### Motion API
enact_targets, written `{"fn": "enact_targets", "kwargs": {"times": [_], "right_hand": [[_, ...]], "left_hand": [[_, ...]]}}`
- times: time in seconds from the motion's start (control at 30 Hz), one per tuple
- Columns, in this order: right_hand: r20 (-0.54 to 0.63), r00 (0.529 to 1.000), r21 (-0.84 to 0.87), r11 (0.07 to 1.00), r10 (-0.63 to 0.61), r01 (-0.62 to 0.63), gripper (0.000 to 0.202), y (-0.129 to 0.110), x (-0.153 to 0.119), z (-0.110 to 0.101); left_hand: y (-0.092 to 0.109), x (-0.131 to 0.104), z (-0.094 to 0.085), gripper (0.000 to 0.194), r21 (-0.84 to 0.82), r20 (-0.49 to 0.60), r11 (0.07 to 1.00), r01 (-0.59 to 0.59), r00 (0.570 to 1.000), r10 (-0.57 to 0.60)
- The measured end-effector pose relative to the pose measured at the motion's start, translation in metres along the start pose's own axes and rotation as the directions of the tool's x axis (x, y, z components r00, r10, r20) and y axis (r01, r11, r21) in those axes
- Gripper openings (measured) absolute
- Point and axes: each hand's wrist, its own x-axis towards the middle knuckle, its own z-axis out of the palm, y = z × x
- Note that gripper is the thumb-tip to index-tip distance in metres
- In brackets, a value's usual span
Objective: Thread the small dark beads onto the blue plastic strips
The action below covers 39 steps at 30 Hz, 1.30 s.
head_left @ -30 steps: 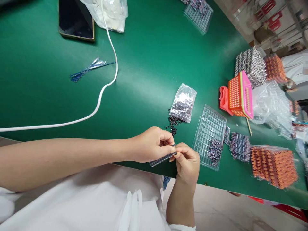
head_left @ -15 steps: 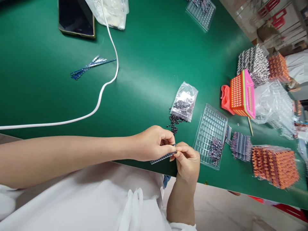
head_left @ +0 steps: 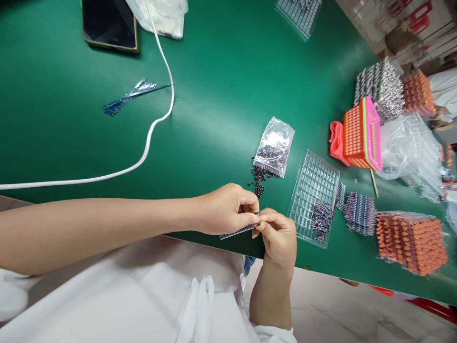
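Note:
My left hand (head_left: 230, 209) is closed, thumb and fingers pinching a narrow dark strip (head_left: 237, 233) with a row of small segments along its edge. The strip runs out beneath the hand toward the table's near edge. My right hand (head_left: 279, 237) meets it at the strip's right end, its thumb and forefinger pinched there; whatever tiny piece sits between those fingertips is hidden. Just beyond the hands lies a loose pile of small dark beads (head_left: 260, 178), spilling from a clear plastic bag (head_left: 274, 145). To the right rests a clear compartment tray (head_left: 309, 190) with a heap of small dark-and-pink pieces (head_left: 322, 218) in its near part.
Stacks of blue-pink pieces (head_left: 360, 213) and orange pieces (head_left: 410, 240) stand at right. Behind them are an orange-and-pink basket (head_left: 357, 136) and clear plastic bags (head_left: 410, 143). A white cable (head_left: 148, 143), blue strips (head_left: 130, 95) and a phone (head_left: 109, 24) lie at left.
The view has shifted slightly. Both hands keep their pinch at the strip's right end, and the strip sits at a slightly flatter angle.

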Motion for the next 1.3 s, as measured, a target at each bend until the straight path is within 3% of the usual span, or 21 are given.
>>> {"fn": "enact_targets", "kwargs": {"times": [0.33, 0.57, 0.8, 0.93, 1.03, 1.3], "right_hand": [[-0.135, 0.989, -0.024, 0.999, -0.052, 0.049, 0.004, 0.0, 0.001, 0.004], [-0.218, 0.972, -0.083, 0.994, -0.088, 0.071, 0.018, -0.001, -0.002, 0.004], [-0.227, 0.969, -0.131, 0.989, -0.096, 0.067, 0.013, -0.001, -0.002, 0.007], [-0.251, 0.959, -0.131, 0.986, -0.133, 0.102, 0.011, 0.0, -0.001, 0.007], [-0.258, 0.955, -0.136, 0.984, -0.144, 0.112, 0.012, -0.001, -0.001, 0.009], [-0.158, 0.982, -0.06, 0.993, -0.106, 0.098, 0.017, -0.007, -0.001, 0.011]], "left_hand": [[0.001, 0.005, 0.003, 0.02, -0.26, -0.099, 0.965, 0.037, 0.993, -0.064], [0.004, 0.006, 0.004, 0.016, -0.328, -0.192, 0.944, 0.033, 0.976, -0.1], [0.003, 0.003, 0.003, 0.016, -0.227, -0.169, 0.974, -0.004, 0.985, -0.035], [0.0, 0.005, 0.003, 0.031, -0.277, -0.151, 0.96, 0.035, 0.985, -0.079], [0.0, 0.005, 0.003, 0.019, -0.237, -0.141, 0.971, 0.035, 0.987, -0.07], [0.001, 0.001, 0.001, 0.023, 0.002, -0.153, 0.991, -0.132, 0.98, 0.131]]}}
